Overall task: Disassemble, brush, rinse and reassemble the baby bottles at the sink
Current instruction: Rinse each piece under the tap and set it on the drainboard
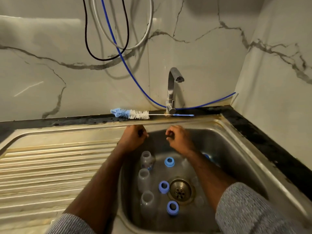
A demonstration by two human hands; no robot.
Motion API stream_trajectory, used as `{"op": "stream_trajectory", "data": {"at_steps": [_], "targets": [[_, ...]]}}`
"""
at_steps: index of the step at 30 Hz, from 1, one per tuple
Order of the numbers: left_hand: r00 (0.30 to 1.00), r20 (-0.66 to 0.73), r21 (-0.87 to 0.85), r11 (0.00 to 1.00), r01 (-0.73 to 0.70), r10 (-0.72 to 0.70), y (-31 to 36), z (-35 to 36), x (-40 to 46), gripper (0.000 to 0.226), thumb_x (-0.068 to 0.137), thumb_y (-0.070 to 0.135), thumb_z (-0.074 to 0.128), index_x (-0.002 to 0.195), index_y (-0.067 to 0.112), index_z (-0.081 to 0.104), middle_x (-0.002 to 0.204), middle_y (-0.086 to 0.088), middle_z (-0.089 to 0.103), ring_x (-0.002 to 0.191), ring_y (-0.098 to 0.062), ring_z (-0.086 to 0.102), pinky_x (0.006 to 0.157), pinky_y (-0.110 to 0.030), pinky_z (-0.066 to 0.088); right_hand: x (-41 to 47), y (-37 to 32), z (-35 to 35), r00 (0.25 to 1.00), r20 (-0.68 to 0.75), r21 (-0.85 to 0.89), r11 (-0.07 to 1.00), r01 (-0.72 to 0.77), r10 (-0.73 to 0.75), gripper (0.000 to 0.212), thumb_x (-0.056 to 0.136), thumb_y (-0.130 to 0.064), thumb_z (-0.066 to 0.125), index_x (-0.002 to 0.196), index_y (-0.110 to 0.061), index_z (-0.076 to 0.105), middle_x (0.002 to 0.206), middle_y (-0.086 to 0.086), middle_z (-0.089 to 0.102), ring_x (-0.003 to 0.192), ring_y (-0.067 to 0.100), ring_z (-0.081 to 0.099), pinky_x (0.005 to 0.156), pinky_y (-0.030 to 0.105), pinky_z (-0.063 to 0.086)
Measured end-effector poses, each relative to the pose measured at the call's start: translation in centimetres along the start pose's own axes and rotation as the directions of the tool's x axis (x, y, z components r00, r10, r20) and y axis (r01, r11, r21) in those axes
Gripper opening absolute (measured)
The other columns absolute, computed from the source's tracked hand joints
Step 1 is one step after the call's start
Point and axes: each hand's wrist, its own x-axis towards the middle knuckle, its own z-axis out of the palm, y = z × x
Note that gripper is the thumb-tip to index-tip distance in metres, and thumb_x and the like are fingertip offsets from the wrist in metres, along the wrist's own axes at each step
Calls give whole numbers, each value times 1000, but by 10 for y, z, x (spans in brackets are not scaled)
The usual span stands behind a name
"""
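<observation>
Three clear bottle bodies stand upright along the left of the steel sink basin (236, 149): one at the back (146, 159), one in the middle (143, 179), one nearest me (147, 200). Three blue screw rings (169, 162) (163, 186) (172, 207) lie on the sink floor near the drain (181, 190). Another blue part (206, 156) shows partly behind my right forearm. My left hand (133, 137) and my right hand (179, 138) hover over the back of the basin, fingers curled closed, nothing visible in either. A blue and white bottle brush (131, 114) lies on the ledge behind.
The tap (173, 88) stands at the back centre, no water running. A ribbed steel drainboard (50, 166) stretches left of the basin. Black, white and blue hoses (118, 46) hang on the marble wall. A dark counter edge (263, 142) runs along the right.
</observation>
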Motion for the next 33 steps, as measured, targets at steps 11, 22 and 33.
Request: {"op": "stream_trajectory", "data": {"at_steps": [11,22,33], "targets": [[997,-71,-72,997,24,-29,-1,2,-4,8,89,18,75,84,15,70,76,4,66,69,-6,60,64,-14,44,-18,-54,67,830,548,-132,990,-41,107,66,82,-35,77,140,-23,47,147,4,50,135,29,48,111,51,38],[990,-140,-100,994,-43,28,20,7,9,5,93,22,70,89,18,71,86,5,69,80,-10,63,73,-27,52,-28,-31,-15,959,167,345,898,-273,228,29,88,-31,74,111,-32,57,104,-9,64,95,9,63,75,27,56],[991,-134,-246,969,-19,-14,103,20,69,31,93,28,72,120,12,69,108,-3,73,93,-11,68,85,-27,56,-43,-10,-58,917,156,698,616,-365,367,39,96,-49,58,130,-46,41,129,-3,48,112,26,60,67,46,63]]}}
